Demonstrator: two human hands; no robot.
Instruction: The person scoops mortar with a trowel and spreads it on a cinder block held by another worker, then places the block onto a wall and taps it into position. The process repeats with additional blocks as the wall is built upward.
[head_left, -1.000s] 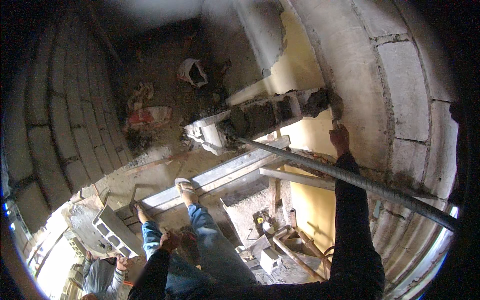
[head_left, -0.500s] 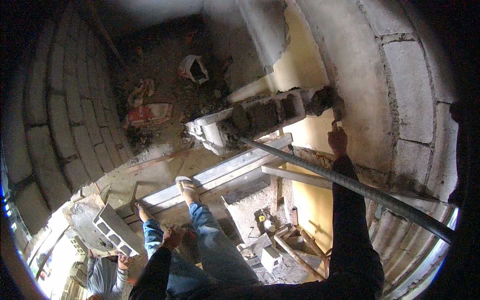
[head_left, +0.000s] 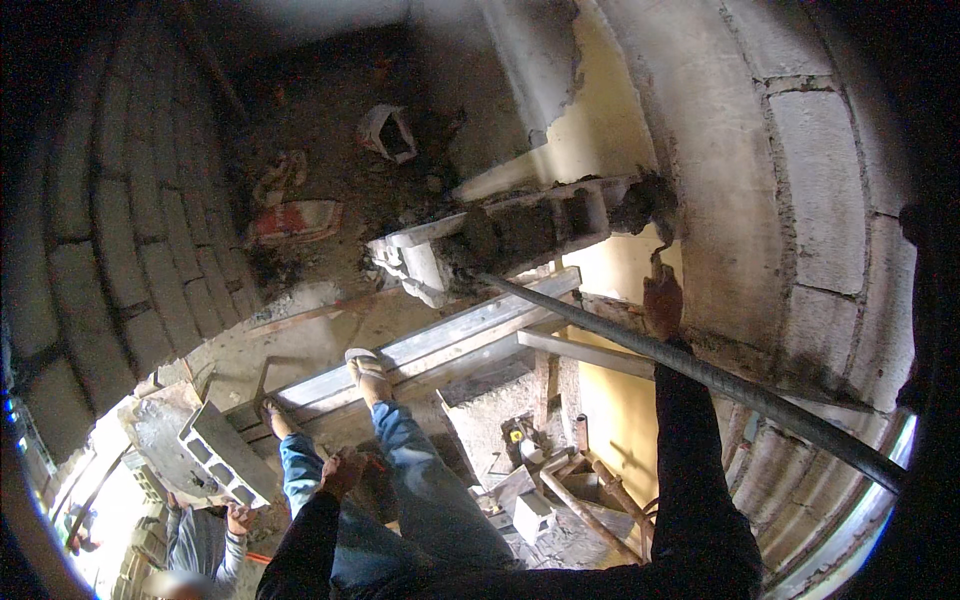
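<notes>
My right hand (head_left: 662, 298) grips a trowel (head_left: 659, 255) beside the far right end of a short block wall (head_left: 510, 230), where dark mortar (head_left: 630, 207) lies against the plastered wall (head_left: 720, 230). A long dark ribbed bar (head_left: 760, 395) crosses over my right arm up to that block wall. My left hand (head_left: 342, 470) is closed down by my legs; what it holds, if anything, is hidden. My sandalled feet stand on and beside a pale beam (head_left: 460, 330).
A co-worker (head_left: 198, 545) at lower left has a hand on a hollow block (head_left: 218, 460). A block wall (head_left: 140, 260) rises at left. Sacks (head_left: 295, 220) lie on the far rubble floor. Below are pipes (head_left: 590, 510), a timber brace (head_left: 590, 352) and a small white box (head_left: 530, 515).
My right hand and the trowel have moved down from the mortar, back towards me and slightly left. My left hand has hardly moved. The co-worker has shifted slightly.
</notes>
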